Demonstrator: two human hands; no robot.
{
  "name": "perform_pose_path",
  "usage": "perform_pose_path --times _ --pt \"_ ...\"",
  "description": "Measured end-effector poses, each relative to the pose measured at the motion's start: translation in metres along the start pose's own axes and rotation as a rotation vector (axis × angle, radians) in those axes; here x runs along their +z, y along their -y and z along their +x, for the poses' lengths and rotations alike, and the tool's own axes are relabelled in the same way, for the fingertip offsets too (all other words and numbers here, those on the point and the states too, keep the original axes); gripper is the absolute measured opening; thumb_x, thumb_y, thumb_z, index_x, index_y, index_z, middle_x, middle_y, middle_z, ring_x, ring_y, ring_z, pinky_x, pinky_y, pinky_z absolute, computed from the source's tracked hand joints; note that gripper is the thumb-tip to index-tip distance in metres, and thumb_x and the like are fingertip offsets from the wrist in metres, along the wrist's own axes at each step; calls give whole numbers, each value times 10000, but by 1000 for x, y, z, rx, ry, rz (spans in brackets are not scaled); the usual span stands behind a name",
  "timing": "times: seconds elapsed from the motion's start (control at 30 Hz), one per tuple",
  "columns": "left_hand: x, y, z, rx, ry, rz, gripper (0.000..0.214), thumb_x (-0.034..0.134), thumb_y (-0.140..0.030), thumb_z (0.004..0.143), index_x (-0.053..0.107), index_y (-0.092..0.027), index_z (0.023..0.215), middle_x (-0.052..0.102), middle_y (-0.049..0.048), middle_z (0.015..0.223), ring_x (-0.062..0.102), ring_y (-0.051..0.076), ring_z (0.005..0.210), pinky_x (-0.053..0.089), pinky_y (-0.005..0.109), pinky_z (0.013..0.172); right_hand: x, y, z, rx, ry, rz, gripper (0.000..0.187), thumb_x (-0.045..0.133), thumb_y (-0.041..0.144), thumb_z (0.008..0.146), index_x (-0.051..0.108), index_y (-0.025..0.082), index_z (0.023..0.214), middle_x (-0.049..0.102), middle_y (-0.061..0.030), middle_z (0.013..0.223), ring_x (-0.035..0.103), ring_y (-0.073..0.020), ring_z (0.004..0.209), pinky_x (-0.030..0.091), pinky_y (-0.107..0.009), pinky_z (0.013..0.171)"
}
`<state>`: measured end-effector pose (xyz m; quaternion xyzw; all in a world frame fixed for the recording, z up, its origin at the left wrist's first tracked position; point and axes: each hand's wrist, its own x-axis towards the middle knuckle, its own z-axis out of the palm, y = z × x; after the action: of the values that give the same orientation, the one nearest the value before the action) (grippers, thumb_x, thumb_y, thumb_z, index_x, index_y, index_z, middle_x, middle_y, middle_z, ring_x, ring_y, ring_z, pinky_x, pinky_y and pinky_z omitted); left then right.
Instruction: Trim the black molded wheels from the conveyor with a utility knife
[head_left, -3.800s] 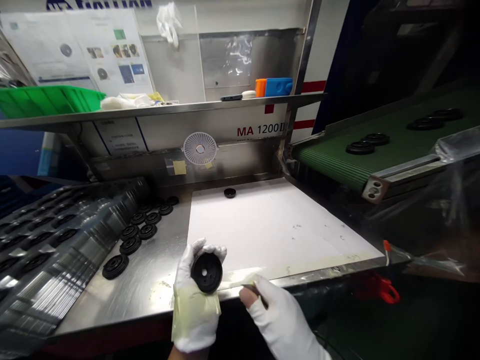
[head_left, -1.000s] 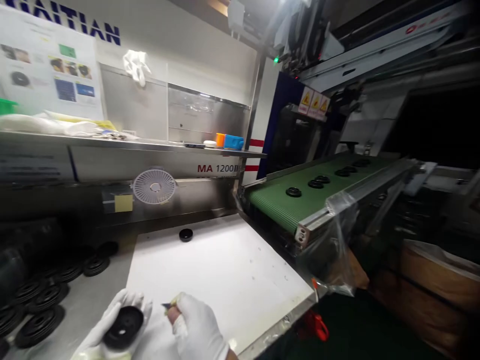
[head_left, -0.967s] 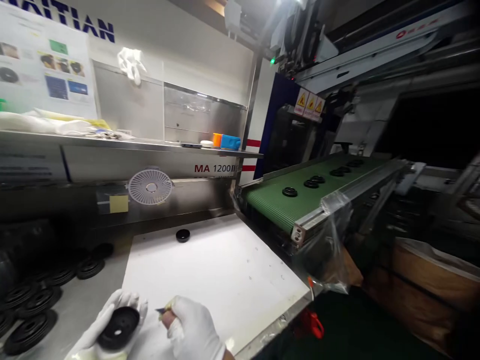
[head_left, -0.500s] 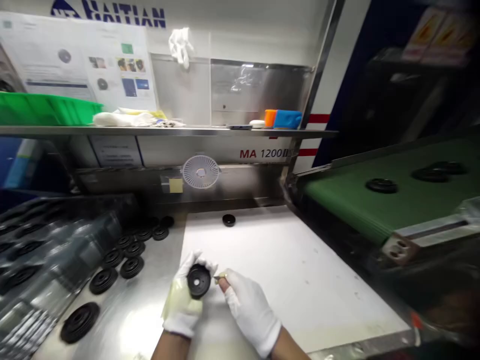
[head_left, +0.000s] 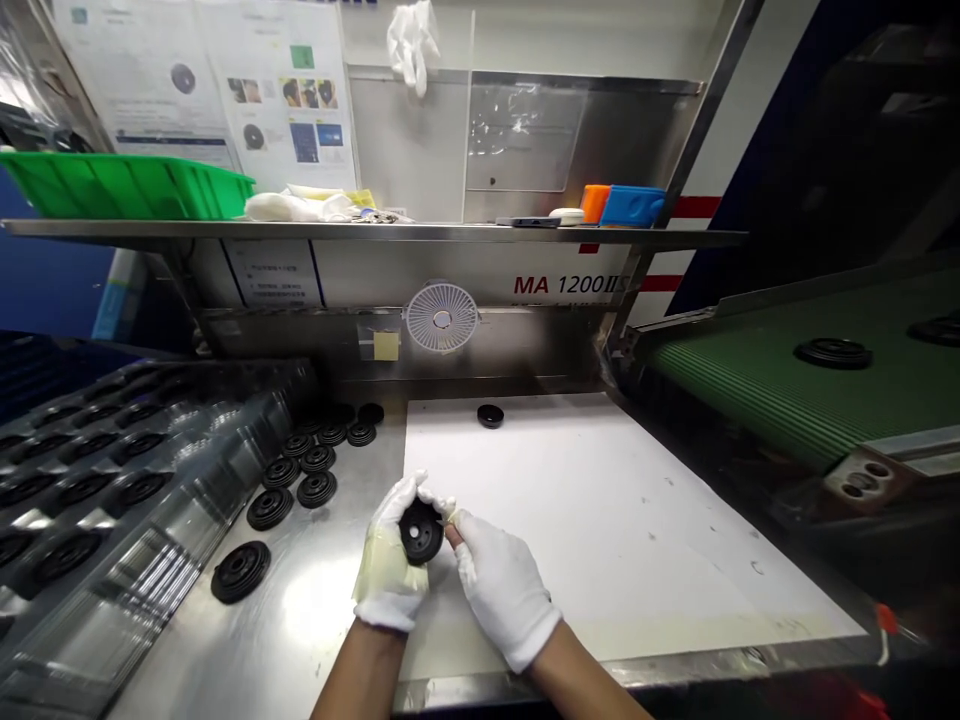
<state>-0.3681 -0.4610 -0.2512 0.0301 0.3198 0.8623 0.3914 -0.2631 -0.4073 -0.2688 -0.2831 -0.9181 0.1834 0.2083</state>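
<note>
My left hand [head_left: 390,560], in a white glove with a yellowish palm, is closed around a black round plastic part [head_left: 421,535]. The part is tilted so that its hollow side and pale centre hole face me. My right hand [head_left: 504,580], also white-gloved with a bare thumb tip, pinches a small pointed tool at the part's right rim. The fingers mostly hide that tool. Another black round part [head_left: 490,415] lies at the far edge of the white sheet [head_left: 600,520]. Several ribbed black parts [head_left: 270,508] lie on the metal table to the left.
Clear plastic trays [head_left: 172,520] holding black parts stand at the left. On the right runs a green conveyor belt [head_left: 735,390] with black discs. A metal shelf [head_left: 450,232] crosses above, carrying a green bin [head_left: 127,188]; below it is a small white fan [head_left: 441,318].
The camera view has shifted, so the scene sits further right and slightly higher. Both hands stay together at the black part; the tool tip, visible earlier beside the rim, is now mostly hidden.
</note>
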Motion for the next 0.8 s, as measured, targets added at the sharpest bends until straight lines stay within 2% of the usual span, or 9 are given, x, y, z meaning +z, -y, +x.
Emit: perform_pose_path --times 0.17,0.43,0.8 --pt "-5 4 -1 7 42 5 101 631 -214 721 613 -152 798 528 -10 656 563 138 653 489 303 721 5 4 -6 33 14 -55 192 377 250 916 552 228 840 635 16 723 585 -160 637 307 -264 545" --pt "-7 9 -6 75 56 94 183 621 -196 719 622 -144 895 543 7 684 578 164 697 488 337 766 10 4 -15 80 2 -48 193 368 242 915 524 229 803 608 32 682 550 -143 597 260 -271 537" --pt "-1 13 -4 127 72 155 189 621 -238 721 625 -144 884 565 21 696 588 169 721 484 332 762 3 0 -14 93 -3 -5 198 369 234 905 511 218 768 588 31 658 535 -131 584 246 -271 536"
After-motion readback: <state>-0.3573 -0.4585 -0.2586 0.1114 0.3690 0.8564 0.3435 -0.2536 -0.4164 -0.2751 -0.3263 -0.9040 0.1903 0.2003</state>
